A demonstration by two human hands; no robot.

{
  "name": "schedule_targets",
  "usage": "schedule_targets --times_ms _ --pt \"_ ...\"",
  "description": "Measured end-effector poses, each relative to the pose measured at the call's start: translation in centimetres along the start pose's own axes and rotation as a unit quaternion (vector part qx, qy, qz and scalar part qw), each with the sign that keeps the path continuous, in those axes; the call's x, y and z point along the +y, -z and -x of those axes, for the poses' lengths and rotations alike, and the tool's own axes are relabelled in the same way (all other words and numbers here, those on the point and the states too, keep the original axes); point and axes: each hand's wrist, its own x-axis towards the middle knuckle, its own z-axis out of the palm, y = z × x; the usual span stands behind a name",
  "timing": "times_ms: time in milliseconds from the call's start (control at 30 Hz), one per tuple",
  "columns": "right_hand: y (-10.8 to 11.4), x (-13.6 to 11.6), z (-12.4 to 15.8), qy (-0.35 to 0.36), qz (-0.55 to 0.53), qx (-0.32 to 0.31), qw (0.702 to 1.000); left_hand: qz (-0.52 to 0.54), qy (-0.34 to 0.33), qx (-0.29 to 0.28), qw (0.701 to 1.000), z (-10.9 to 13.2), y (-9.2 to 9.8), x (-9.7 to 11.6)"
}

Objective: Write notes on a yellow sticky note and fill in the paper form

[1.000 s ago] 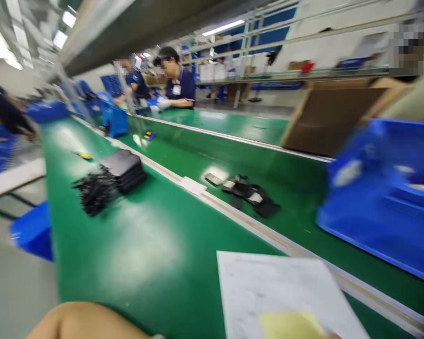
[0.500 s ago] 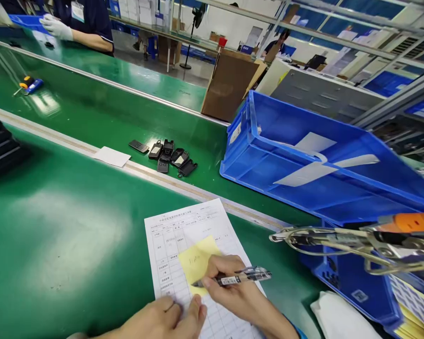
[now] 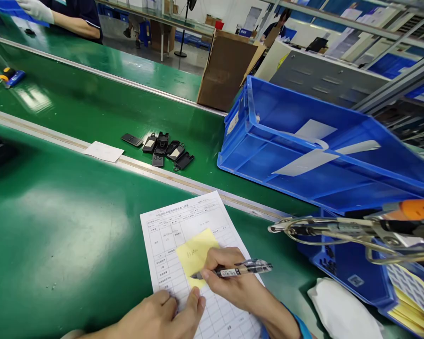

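**Q:** Where is the pen (image 3: 233, 270) shown, and how is it gripped?

**A:** It is pinched between the thumb and first fingers of the right hand (image 3: 233, 287). Its tip is set on the lower part of the yellow sticky note (image 3: 195, 249), which is stuck on the printed form (image 3: 169, 223). The form lies on the near green table (image 3: 56, 226). The left hand (image 3: 162, 316) is laid flat on the form's lower edge, with its fingers together and nothing clasped.

**Q:** What is changed from the earlier views?

**A:** One second ago the far end of the line was in view, and only the blurred form was seen at the bottom edge. Half a second ago both hands were already placed as they are now. Since then the pen tip has been shifted only slightly on the note. Writing is therefore judged to be under way, with the sheet held steady.

**Q:** What is found around it?

**A:** Beyond the table's edge strip, a cluster of black parts (image 3: 162, 149) and a paper slip (image 3: 103, 151) are seen on the belt. A blue crate (image 3: 265, 155) is seen to the right, and a cardboard box (image 3: 224, 70) behind it. An orange-handled tool (image 3: 410, 209) in a wire holder is seen nearest the camera. A co-worker's gloved hand (image 3: 35, 9) is seen at the far left.
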Motion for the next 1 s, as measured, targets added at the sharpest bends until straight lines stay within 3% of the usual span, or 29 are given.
schedule_targets --times_ms 267,500,633,800,1000 --pt "0.1 0.4 0.3 0.0 0.034 -0.009 0.999 -0.008 0.012 0.041 0.999 0.4 -0.5 0.2" --pt "0.1 0.6 0.6 0.018 0.049 -0.021 0.998 -0.011 0.037 0.029 0.999 0.3 -0.6 0.3" --pt "0.4 0.4 0.3 0.017 0.0 -0.004 1.0 0.002 0.047 0.033 0.998 0.1 -0.4 0.2" --pt "0.5 0.2 0.1 0.012 -0.006 0.029 0.999 0.028 0.045 0.001 0.999 0.2 0.1 0.0" --pt "0.6 0.2 0.1 -0.003 0.0 0.005 1.0 0.033 0.011 -0.046 0.998 0.0 0.8 -0.1"
